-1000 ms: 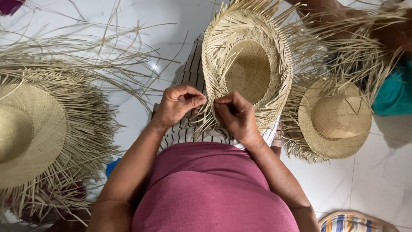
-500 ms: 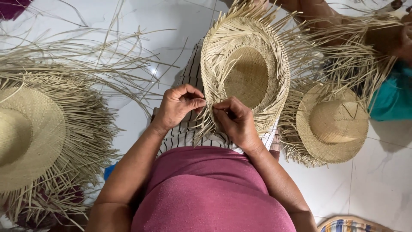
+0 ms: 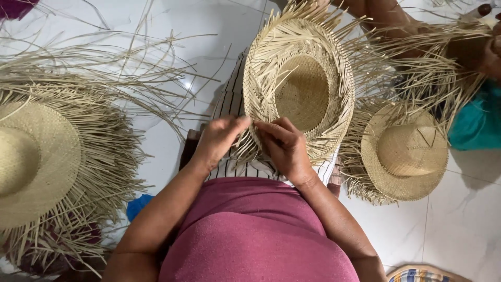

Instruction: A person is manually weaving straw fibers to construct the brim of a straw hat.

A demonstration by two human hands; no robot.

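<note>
Two hands meet at the near brim of an unfinished straw hat, which lies crown-down on the person's lap, over a striped cloth. The left hand is clenched on the loose straw strands at the hat's near-left edge, thumb and fingers pinched together around them. The right hand is just beside it, touching it, its fingers curled and gripping strands of that same brim. Nearer than the hat, a pink garment fills the bottom of the view.

To the right of the hat, on the white tiled floor, lies a smaller woven hat with a fringe of uncut straw, its fringe near the held hat's rim. Well to the left of the hat sits a large woven hat with long ragged strands, and loose straw is scattered between them. Beyond the hat, to its far right, another person's hand works on a further bundle of straw, beside teal cloth.
</note>
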